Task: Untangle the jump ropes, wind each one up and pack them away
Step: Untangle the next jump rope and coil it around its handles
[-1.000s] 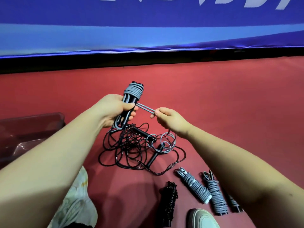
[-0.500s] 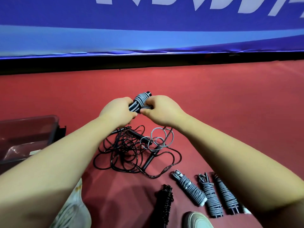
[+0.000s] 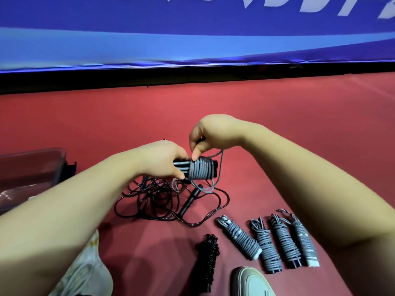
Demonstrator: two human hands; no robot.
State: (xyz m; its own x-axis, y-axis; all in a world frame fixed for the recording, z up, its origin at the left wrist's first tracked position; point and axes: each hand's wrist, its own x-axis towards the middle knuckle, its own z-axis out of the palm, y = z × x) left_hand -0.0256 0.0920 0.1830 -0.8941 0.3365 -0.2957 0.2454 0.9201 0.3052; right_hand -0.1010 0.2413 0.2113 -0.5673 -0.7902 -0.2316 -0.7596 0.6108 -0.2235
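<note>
Head camera: the left hand (image 3: 162, 161) is gripping the handles (image 3: 181, 166) of a half-wound grey jump rope (image 3: 202, 171) above the black tangle (image 3: 162, 201) on the floor (image 3: 277, 124), while the right hand (image 3: 205, 135) is pinching its loose cord (image 3: 222, 160); taut, side-by-side turns would likely serve best.

We note grey cord (image 3: 201, 171) smooth, matt, plastic-looking; handles (image 3: 181, 165) under it black, grooved, dull; tangle (image 3: 162, 201) of black cord glossy, catching highlights; floor (image 3: 277, 124) red, matt, finely grained; bin (image 3: 32, 167) translucent plastic, smooth; banner (image 3: 192, 45) blue, soft sheen, creased along bottom edge
</note>
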